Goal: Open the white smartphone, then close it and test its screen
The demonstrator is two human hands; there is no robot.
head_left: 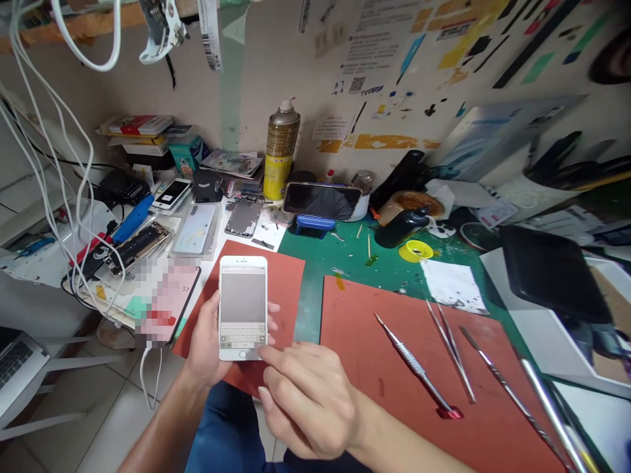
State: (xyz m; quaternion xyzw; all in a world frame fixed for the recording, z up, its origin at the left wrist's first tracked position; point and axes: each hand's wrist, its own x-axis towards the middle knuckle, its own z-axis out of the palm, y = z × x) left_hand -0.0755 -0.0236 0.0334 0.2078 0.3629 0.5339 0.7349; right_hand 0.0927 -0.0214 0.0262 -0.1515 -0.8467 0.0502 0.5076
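My left hand [203, 341] is closed around a white smartphone [243, 295], thumb along one side and fingertips showing past the other. The phone is held upright, its lit screen showing an on-screen keyboard below a grey area. My right hand [310, 397] is in front of its lower right corner and holds nothing. Its index finger reaches to the bottom of the screen, the other fingers loosely bent; whether the tip touches the glass I cannot tell. Beneath the phone lies a red-brown mat [283, 276].
On a second red-brown mat [355, 341] lie a precision screwdriver [414, 364], tweezers [451, 351] and a thin metal tool [507, 384]. A pink-screened phone [172, 295] is at left. Behind stand a spray can [280, 151] and a propped phone [323, 200]. White cables [54, 131] hang at left.
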